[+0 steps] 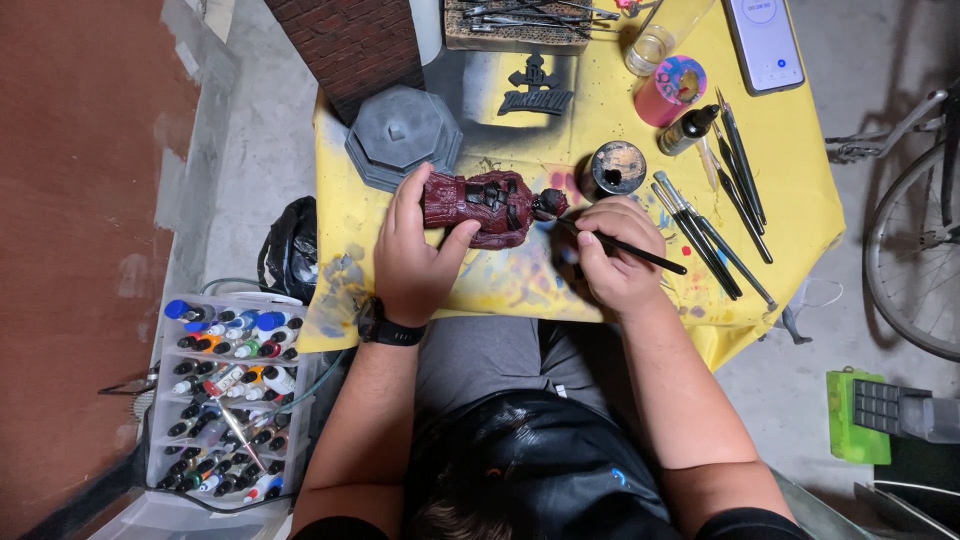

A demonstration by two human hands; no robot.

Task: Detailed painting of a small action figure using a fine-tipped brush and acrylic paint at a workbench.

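Two hands are at work in the head view, and what matters is how the brush meets the figure. I see the dark red figure [478, 205] lying on its side on the yellow cloth [800, 190], long axis running left to right, with its dark head pointing right toward the brush hand. My left hand [415, 250] clasps the figure's body, fingers curled over the top and thumb pressed along the lower edge, closed firmly on it. My right hand [615, 255] pinches a thin black brush [625, 245] in a closed pencil grip; the brush lies nearly level, handle trailing right, tip at or just touching the figure's head. So the figure lies left of the right fingers and directly under the left ones.

Just beyond the right hand stands a small round paint pot [617, 167], close enough to be knocked. Right of it, several spare brushes [720, 225] lie fanned on the cloth, near a pink cup [668, 92] and a phone [764, 42]. A grey faceted base [402, 135] sits just beyond the left hand. On the floor to the left, well apart, a clear rack of paint bottles [228, 400].
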